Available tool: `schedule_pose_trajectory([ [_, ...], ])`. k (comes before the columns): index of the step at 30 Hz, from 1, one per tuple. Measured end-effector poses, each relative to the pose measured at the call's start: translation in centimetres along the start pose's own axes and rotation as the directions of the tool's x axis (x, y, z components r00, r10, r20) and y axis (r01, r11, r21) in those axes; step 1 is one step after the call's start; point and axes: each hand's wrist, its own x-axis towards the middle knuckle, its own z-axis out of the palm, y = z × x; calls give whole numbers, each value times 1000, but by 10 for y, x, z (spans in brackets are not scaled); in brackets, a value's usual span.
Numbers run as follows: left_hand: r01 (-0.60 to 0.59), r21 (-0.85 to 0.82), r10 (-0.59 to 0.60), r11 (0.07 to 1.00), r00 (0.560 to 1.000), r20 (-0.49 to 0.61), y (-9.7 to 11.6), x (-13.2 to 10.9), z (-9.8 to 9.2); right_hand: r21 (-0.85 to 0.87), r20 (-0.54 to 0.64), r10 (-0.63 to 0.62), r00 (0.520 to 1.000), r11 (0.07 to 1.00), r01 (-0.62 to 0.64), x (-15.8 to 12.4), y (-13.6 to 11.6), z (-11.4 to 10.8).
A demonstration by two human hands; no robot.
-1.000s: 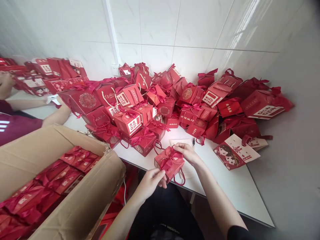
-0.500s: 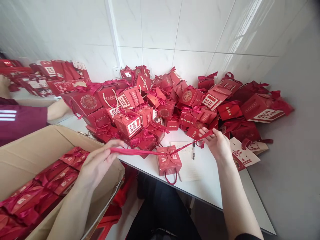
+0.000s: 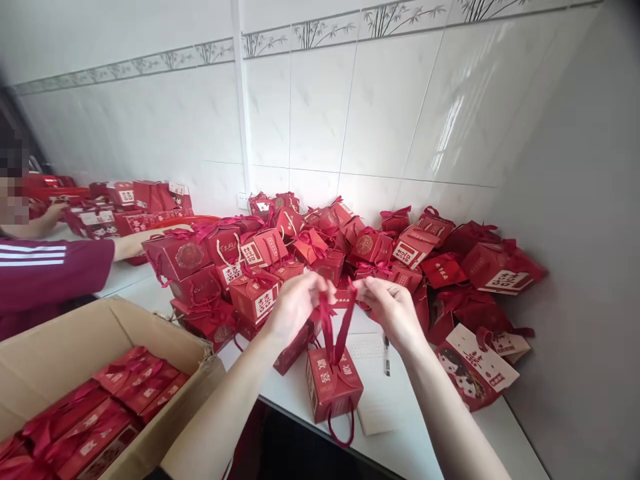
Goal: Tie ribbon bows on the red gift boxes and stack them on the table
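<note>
A small red gift box (image 3: 333, 387) stands on the white table (image 3: 415, 443) near its front edge, with a cord loop hanging below it. A dark red ribbon (image 3: 334, 330) rises from the box top in two strands. My left hand (image 3: 295, 303) pinches one strand and my right hand (image 3: 390, 308) pinches the other, both held close together above the box.
A big heap of red gift boxes (image 3: 350, 253) fills the table against the tiled wall. A pen (image 3: 386, 355) lies on a sheet of paper (image 3: 375, 393). A cardboard carton (image 3: 65, 347) of flat red boxes sits at lower left. Another person's sleeve (image 3: 50, 267) is at left.
My hands, spread wide with the ribbon stretched sideways, have come together above the box, lifting the ribbon ends upward. The camera has tilted up.
</note>
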Motion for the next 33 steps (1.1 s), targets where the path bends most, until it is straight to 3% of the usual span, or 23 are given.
schedule_pose_trajectory([
  [3,25,-20,-25,999,1000,16,4,-5,-18,46,135,96,986,994,-103,-7,3,-22],
  [4,50,43,-51,998,998,33,0,-7,-24,1,187,135,973,990,-138,-9,7,-28],
  [6,112,318,-137,941,989,58,-16,-11,-32,-246,274,205,940,960,-137,-13,22,-34],
  [7,131,503,-190,854,980,66,-27,-14,-35,-396,320,233,919,913,-93,-15,31,-34],
  [9,84,825,-263,559,961,80,-53,-23,-37,-629,417,287,862,776,46,-21,50,-30],
  [11,-17,951,-305,310,945,116,-77,-33,-37,-731,473,311,824,660,171,-28,66,-24],
  [14,-85,986,-295,142,947,124,-98,-43,-38,-787,490,302,818,557,266,-37,79,-16],
  [19,-85,989,-290,120,950,117,-104,-47,-44,-832,492,307,815,441,337,-40,86,-10],
  [23,-40,990,-270,136,960,76,-107,-48,-45,-800,512,301,805,508,319,-38,97,-11],
  [30,28,999,-199,38,980,-20,-126,-51,-46,-753,429,239,871,627,199,-42,116,-17],
  [33,39,999,-175,10,984,-37,-133,-52,-48,-732,435,204,877,648,212,-44,118,-17],
])
